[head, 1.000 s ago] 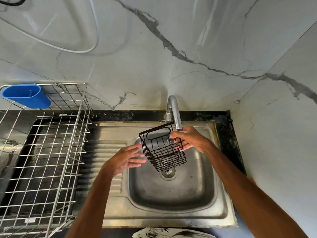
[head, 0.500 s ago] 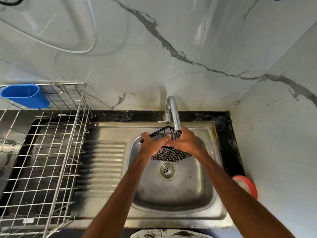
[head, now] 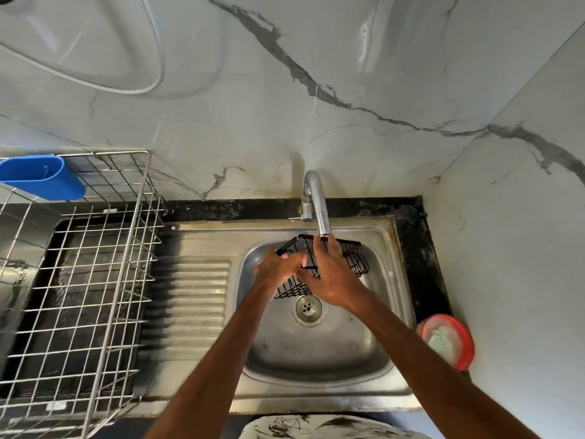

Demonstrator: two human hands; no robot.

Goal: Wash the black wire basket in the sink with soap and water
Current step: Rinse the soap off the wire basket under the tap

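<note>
The black wire basket (head: 354,259) is held on its side over the steel sink (head: 332,353), just under the spout of the chrome tap (head: 318,201). My left hand (head: 277,269) grips the basket's left end, fingers curled round the wires. My right hand (head: 332,274) lies across the basket's middle, fingers stretched up toward the spout and thumb hooked on the wires. Much of the basket is hidden behind both hands. I cannot make out a water stream. The drain (head: 307,308) sits below the basket.
A red soap dish (head: 448,340) with pale green soap stands on the black counter right of the sink. A metal wire dish rack (head: 79,280) with a blue plastic cup holder (head: 41,177) fills the left side. Marble walls close in behind and at the right.
The basket has been turned onto its side and lowered a little under the tap. My left hand came from beside it to grip its left end; my right hand shifted over its middle.
</note>
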